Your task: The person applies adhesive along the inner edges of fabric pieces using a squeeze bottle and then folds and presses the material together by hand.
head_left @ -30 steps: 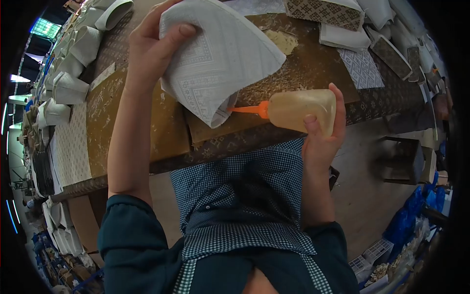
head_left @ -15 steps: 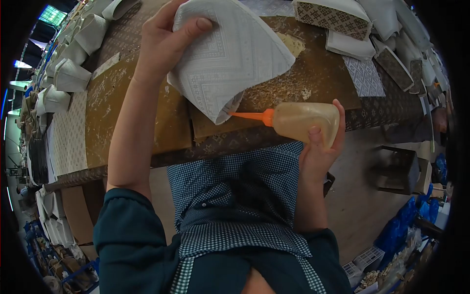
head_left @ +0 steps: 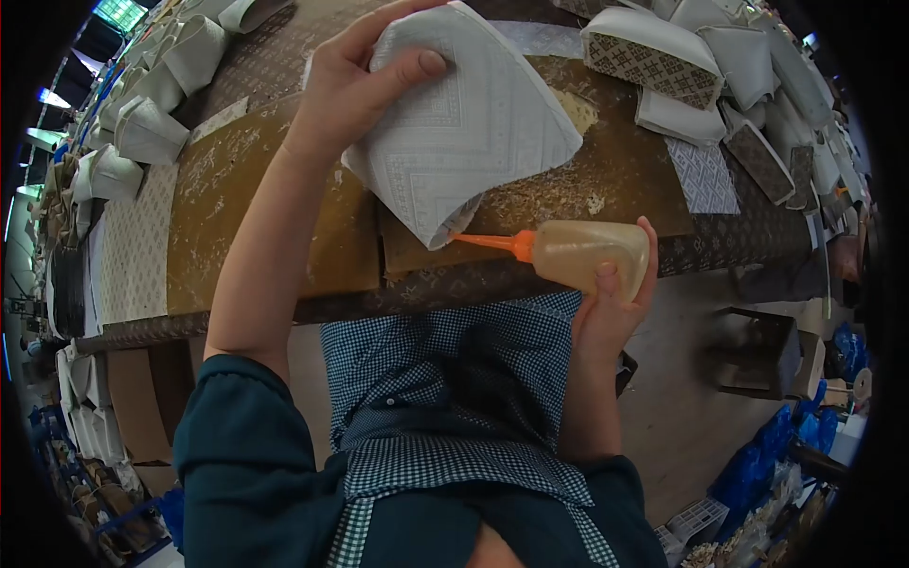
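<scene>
My left hand (head_left: 365, 85) grips a white patterned piece (head_left: 473, 123), folded or rolled like a cone, by its upper left side with the thumb on its face. One corner of the piece points down toward me and curls over at the tip. In my right hand (head_left: 615, 303) lies a squeeze bottle (head_left: 587, 254) of yellowish liquid, tilted nearly on its side. Its orange nozzle (head_left: 490, 242) points left and reaches the curled lower corner of the piece; whether the tip touches it I cannot tell.
Brown boards (head_left: 256, 218) with scraps and flakes cover the patterned tabletop (head_left: 426, 295). White folded pieces (head_left: 151, 133) line the left side. Patterned and white pieces (head_left: 653, 59) pile up at the back right. A dark stool (head_left: 757, 352) stands on the floor at right.
The view has shifted slightly, so the table sits a little lower. My hands keep their holds, and the nozzle stays at the lower corner of the white piece.
</scene>
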A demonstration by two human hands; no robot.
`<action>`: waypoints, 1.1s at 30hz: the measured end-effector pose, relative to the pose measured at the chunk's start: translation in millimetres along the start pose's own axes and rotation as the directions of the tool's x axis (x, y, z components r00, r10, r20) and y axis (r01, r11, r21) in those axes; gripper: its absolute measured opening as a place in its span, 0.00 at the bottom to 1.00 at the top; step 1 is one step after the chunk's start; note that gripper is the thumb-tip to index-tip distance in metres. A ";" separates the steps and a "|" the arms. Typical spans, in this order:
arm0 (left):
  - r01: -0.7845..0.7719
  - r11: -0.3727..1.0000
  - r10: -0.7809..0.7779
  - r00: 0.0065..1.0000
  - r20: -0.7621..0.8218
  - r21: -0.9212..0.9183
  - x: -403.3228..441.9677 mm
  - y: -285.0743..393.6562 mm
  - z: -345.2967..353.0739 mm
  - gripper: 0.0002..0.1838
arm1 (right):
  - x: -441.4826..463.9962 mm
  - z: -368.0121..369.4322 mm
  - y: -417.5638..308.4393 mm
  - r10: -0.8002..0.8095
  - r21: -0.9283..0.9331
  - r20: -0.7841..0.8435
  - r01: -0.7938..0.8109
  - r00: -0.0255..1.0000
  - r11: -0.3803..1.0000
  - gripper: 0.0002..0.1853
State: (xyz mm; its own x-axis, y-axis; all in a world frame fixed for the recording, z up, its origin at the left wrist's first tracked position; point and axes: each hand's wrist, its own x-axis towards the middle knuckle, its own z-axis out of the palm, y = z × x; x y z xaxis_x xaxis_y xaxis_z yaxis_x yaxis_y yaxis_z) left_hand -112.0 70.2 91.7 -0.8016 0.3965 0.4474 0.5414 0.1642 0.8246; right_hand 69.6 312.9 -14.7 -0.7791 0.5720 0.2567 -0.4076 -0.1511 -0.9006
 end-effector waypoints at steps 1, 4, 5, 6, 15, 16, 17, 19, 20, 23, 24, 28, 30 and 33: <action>-0.011 1.000 0.011 1.000 -0.001 -0.006 1.3 1.9 -1.7 0.32 | 1.7 0.1 -1.5 -0.028 0.003 -0.046 0.028 0.999 1.000 0.39; -0.107 0.993 0.107 0.994 -0.014 -0.041 2.3 8.3 -16.9 0.37 | 10.3 -6.4 0.9 -0.042 0.064 -0.075 0.046 0.996 0.997 0.42; -0.100 0.995 0.099 0.994 0.044 0.020 0.4 7.8 -27.8 0.38 | 13.3 -9.5 2.2 -0.034 0.105 -0.040 0.038 0.999 0.994 0.43; -0.090 0.993 0.082 0.992 0.100 0.077 -2.6 10.3 -40.7 0.40 | 16.8 -10.4 3.7 -0.038 0.087 -0.071 0.044 0.997 0.995 0.43; 0.054 0.951 0.184 0.692 -0.698 0.305 -76.0 -23.1 -153.5 0.36 | 27.0 31.1 -5.7 -0.009 -0.009 -0.089 0.008 0.996 1.000 0.41; 0.029 0.966 0.186 0.615 -0.767 0.257 -86.6 -46.5 -174.3 0.37 | 31.0 18.2 13.1 -0.010 0.011 -0.081 0.011 0.997 1.000 0.41; -0.002 0.978 0.178 0.532 -0.828 0.209 -95.5 -66.4 -193.9 0.38 | 34.1 13.1 23.3 -0.012 0.028 -0.074 0.014 0.997 1.000 0.40; 0.293 0.857 0.240 0.500 -0.832 0.424 -118.8 -88.2 -208.9 0.40 | 33.5 26.0 20.4 -0.010 0.034 -0.044 0.012 0.999 0.999 0.39; 0.475 0.672 0.289 0.539 -0.791 0.569 -133.8 -107.0 -217.5 0.39 | 33.6 31.3 19.0 -0.010 0.036 -0.031 0.011 0.999 0.999 0.39; 0.719 0.488 0.088 0.524 -0.847 0.495 -161.2 -140.9 -244.3 0.36 | 33.9 30.3 18.9 -0.006 0.018 -0.014 0.006 1.000 1.000 0.39; 0.768 0.497 -0.035 0.483 -0.875 0.404 -159.5 -143.1 -247.0 0.36 | 33.9 30.5 18.4 -0.010 0.024 -0.015 0.010 1.000 1.000 0.39; 0.823 0.437 -0.015 0.410 -0.912 0.363 -139.9 -142.4 -259.4 0.33 | 32.3 31.2 15.6 0.000 -0.020 0.005 0.000 1.000 1.000 0.40; 0.848 0.379 0.023 0.390 -0.920 0.369 -129.6 -148.1 -267.0 0.33 | 31.4 33.6 13.7 0.005 -0.042 0.008 -0.005 1.000 0.999 0.41; 0.892 0.295 0.040 0.347 -0.937 0.343 -113.8 -162.3 -279.7 0.33 | 29.5 35.3 11.5 0.011 -0.031 0.010 -0.011 1.000 0.999 0.41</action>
State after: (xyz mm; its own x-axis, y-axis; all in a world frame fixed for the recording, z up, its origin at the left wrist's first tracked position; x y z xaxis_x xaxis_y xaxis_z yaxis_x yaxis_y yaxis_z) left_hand -179.6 -254.2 3.8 -0.4940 -0.7021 0.5129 -0.4680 0.7119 0.5237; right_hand 25.1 299.6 -5.0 -0.7883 0.5622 0.2499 -0.3842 -0.1326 -0.9137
